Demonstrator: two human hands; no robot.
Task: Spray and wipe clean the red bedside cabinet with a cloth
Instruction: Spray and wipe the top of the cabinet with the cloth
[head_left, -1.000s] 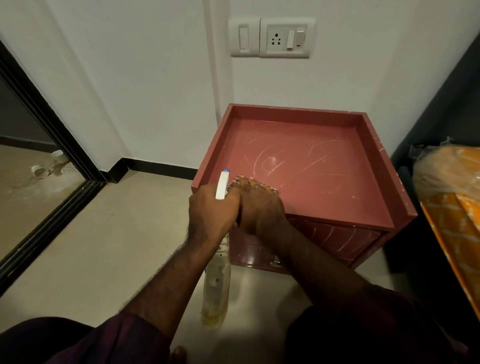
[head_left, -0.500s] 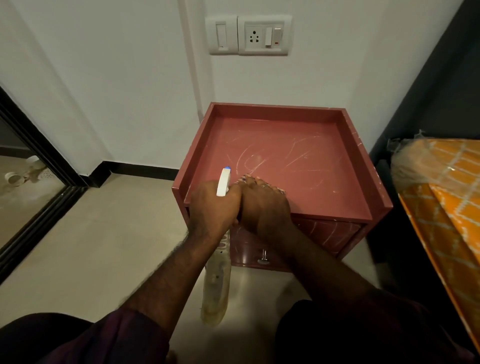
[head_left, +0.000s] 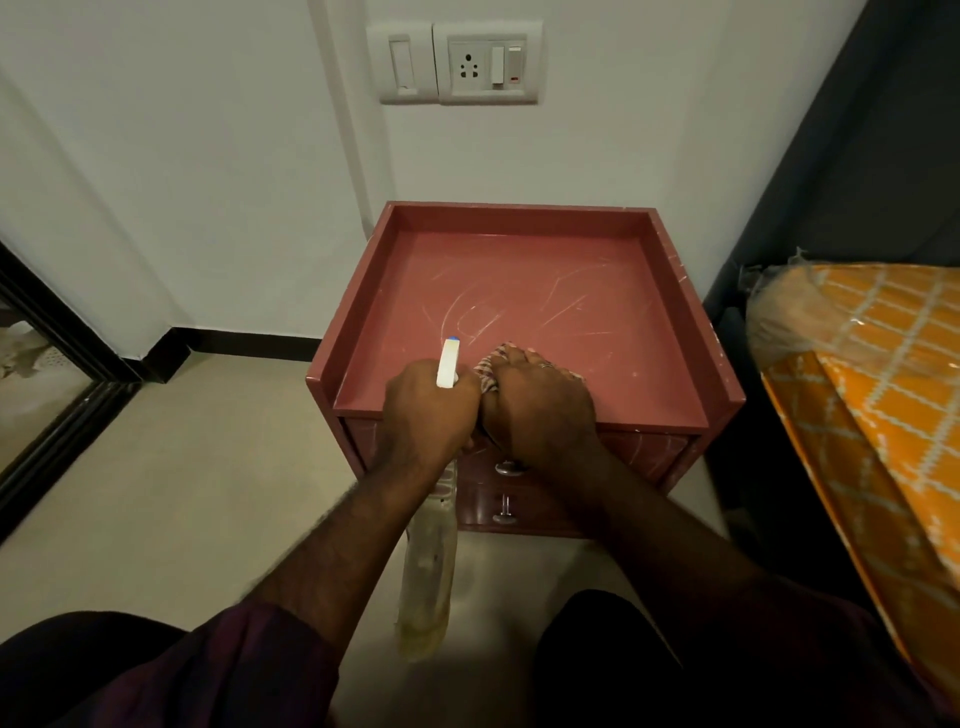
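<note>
Gripping the spray bottle (head_left: 428, 566) by its neck, the left hand (head_left: 431, 410) had all fingers curled round it. The white nozzle (head_left: 448, 364) pointed to 12 o'clock over the front edge of the red cabinet (head_left: 519, 221). The right hand (head_left: 540, 410) touched the left hand, with its fingers curled over a checked cloth (head_left: 488, 370) pressed on the cabinet top at its 6 o'clock edge.

A raised rim ran along the 9, 12 and 3 o'clock sides of the top, and the 6 o'clock side ended flush above the drawers. The scratched surface lay open from the hands out to 12 o'clock. The cabinet backed onto the white wall (head_left: 234, 182). A bed (head_left: 872, 374) with an orange cover stood near at 3 o'clock, and bare floor (head_left: 182, 467) extended at 9 o'clock to a dark door frame (head_left: 52, 374).

Compared with half a second before, both hands kept the same grips at the same front edge. More of the cloth showed beyond the right fingertips. A second drawer knob (head_left: 504, 517) had come into view below the first (head_left: 509, 467).
</note>
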